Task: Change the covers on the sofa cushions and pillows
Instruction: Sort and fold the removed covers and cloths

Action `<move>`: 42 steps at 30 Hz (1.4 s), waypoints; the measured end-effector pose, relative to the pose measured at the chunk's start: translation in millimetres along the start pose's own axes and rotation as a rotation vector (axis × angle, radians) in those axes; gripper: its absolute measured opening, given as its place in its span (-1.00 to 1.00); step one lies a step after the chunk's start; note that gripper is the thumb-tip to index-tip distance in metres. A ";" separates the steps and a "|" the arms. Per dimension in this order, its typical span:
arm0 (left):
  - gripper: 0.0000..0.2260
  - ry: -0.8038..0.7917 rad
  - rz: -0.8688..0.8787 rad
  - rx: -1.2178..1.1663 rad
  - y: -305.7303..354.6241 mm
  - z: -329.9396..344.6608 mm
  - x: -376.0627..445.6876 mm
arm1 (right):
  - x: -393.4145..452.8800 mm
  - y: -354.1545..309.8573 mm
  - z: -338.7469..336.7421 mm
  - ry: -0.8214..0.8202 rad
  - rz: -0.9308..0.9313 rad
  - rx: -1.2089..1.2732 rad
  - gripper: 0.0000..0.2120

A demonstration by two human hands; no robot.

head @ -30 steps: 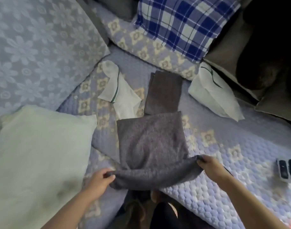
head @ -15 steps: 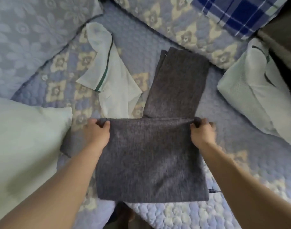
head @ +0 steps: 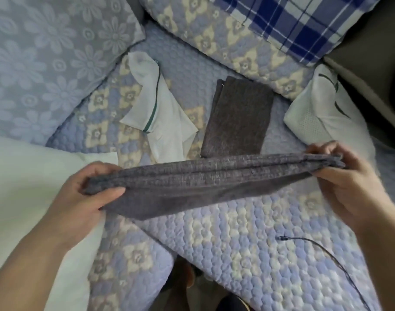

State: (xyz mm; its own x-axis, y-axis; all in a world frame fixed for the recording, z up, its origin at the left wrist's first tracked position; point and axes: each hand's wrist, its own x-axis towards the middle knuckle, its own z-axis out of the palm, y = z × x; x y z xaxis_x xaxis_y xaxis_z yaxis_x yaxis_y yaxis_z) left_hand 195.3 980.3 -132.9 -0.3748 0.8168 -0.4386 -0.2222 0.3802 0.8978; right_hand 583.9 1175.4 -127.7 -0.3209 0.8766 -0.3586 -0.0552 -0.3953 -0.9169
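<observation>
I hold a folded grey cushion cover stretched flat between both hands, lifted just above the quilted sofa seat. My left hand grips its left end, thumb on top. My right hand pinches its right end. A second grey cover lies folded on the seat just beyond it. A bare white pillow lies at the left, partly under my left forearm. A white cover with a green zip lies crumpled behind the grey one.
A blue-and-white plaid pillow leans at the back right. Another white cover lies at the right. A floral blue cushion fills the back left. A thin black cable runs across the seat at the lower right.
The grey cover lay spread flat on the seat with my hands on its far corners. Now it is folded into a narrow band and lifted, held by its two ends.
</observation>
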 end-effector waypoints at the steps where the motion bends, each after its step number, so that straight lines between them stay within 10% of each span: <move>1: -0.65 -0.003 0.129 0.087 19.0 -4.1 -0.9 | -6.1 -16.9 5.9 -0.043 -0.084 0.019 -0.65; 6: -0.63 0.016 0.480 0.566 29.0 -23.2 -7.2 | -38.0 -26.7 15.6 0.069 -0.143 -0.037 -0.69; 15: -0.80 0.095 -0.643 0.155 -194.1 14.3 -40.1 | -64.7 182.4 -10.1 0.373 0.660 -0.020 -0.72; 24: -0.87 0.552 -0.866 -0.349 -200.1 39.2 -30.8 | -53.9 177.8 20.2 0.793 0.732 0.104 -0.81; 30: -0.63 0.389 -0.337 0.214 -111.5 96.0 -48.6 | -69.0 105.0 119.2 0.348 0.311 -0.345 -0.51; 35: -0.56 0.099 -0.206 0.152 -75.3 118.5 -55.5 | -81.1 112.8 181.6 0.068 0.300 -0.283 -0.56; 42: -0.79 0.730 -0.434 -0.257 -122.7 43.2 -44.7 | -74.7 124.2 113.0 0.649 0.289 -0.211 -0.83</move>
State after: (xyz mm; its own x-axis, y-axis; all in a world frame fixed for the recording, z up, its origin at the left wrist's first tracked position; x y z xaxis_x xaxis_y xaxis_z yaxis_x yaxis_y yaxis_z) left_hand 278.3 915.9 -221.7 -0.6720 0.1094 -0.7324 -0.6402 0.4111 0.6489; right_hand 494.2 1029.9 -195.0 0.3319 0.7575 -0.5621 0.1505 -0.6308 -0.7612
